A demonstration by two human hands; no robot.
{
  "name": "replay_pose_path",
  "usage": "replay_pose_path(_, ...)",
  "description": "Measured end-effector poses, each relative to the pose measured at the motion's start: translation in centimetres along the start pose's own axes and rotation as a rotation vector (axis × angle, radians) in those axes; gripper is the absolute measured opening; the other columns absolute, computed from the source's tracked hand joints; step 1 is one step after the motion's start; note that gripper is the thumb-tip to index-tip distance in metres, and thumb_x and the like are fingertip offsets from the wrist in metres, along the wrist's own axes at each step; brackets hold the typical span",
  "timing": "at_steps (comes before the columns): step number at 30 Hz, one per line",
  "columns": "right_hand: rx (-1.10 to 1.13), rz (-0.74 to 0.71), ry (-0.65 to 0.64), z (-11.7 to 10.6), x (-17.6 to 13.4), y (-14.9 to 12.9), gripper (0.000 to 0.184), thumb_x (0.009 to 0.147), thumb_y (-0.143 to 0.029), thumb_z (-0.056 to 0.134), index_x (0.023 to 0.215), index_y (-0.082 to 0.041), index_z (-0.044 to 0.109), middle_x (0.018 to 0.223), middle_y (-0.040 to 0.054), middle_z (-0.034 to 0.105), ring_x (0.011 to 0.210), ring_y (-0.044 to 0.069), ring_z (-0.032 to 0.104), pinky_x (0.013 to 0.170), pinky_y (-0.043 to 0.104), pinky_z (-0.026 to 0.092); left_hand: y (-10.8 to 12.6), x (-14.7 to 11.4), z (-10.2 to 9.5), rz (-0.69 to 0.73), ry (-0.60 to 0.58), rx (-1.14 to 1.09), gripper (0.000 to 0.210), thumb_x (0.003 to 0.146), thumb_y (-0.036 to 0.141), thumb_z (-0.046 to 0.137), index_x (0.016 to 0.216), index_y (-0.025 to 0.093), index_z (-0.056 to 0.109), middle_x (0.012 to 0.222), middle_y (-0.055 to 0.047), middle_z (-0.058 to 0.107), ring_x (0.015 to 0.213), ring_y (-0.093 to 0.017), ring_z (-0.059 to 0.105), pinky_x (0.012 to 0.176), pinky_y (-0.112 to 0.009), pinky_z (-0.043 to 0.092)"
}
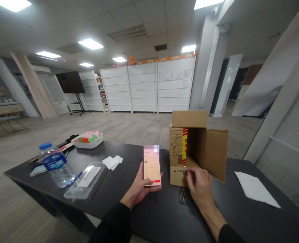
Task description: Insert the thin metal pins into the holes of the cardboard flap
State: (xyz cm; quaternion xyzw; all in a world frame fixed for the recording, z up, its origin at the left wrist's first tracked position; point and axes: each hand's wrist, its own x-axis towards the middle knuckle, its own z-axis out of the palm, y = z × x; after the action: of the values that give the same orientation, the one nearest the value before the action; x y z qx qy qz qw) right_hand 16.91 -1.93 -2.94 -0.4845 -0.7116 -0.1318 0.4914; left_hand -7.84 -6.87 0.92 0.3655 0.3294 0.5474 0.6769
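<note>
Black-sleeved left hand (139, 189) holds a phone (152, 168), its print illegibly small.

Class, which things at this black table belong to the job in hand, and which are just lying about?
In use: rectangular phone with orange-pink screen, in the left hand; open brown cardboard box, at the right hand; probably the thin dark rods nearby.

Lying about: blue-labelled clear plastic bottle; flat clear plastic case; white oval basket; crumpled white tissue; flat white sheet.

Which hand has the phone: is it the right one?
No, the left hand holds the phone, while the right hand is at the open cardboard box.
</note>
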Motion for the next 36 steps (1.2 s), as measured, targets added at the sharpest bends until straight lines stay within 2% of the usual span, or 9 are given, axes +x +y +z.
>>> replay_pose_path(8,0.003,-0.003,0.001,0.07,-0.05,0.16,0.015,0.096,-0.03,0.044,0.093,-0.021,0.055,0.089,0.0062,0.064,0.086,0.024,0.054,0.078,0.036,0.034,0.06,-0.14,0.27,-0.01,0.02,-0.005,0.104,0.066,0.001,0.061,0.147,0.042,0.009,0.139,-0.014,0.051,0.124,-0.035,0.054,0.082,-0.044,0.057)
replay_pose_path(16,0.001,0.014,-0.005,0.11,-0.07,0.13,0.013,0.095,-0.029,0.045,0.092,-0.02,0.055,0.089,0.0063,0.065,0.085,0.024,0.055,0.079,0.036,0.034,0.27,-0.24,0.41,-0.017,0.018,-0.011,0.102,0.065,-0.001,0.059,0.146,0.041,0.013,0.137,-0.013,0.052,0.123,-0.035,0.055,0.08,-0.042,0.058)
replay_pose_path(36,-0.01,-0.008,0.012,0.05,0.03,0.0,0.015,0.095,-0.03,0.045,0.092,-0.02,0.055,0.088,0.0064,0.065,0.084,0.023,0.054,0.077,0.035,0.033,0.08,-0.07,0.32,-0.011,0.007,0.028,0.106,0.067,0.0,0.063,0.146,0.042,0.006,0.132,-0.013,0.056,0.119,-0.033,0.059,0.079,-0.041,0.058)
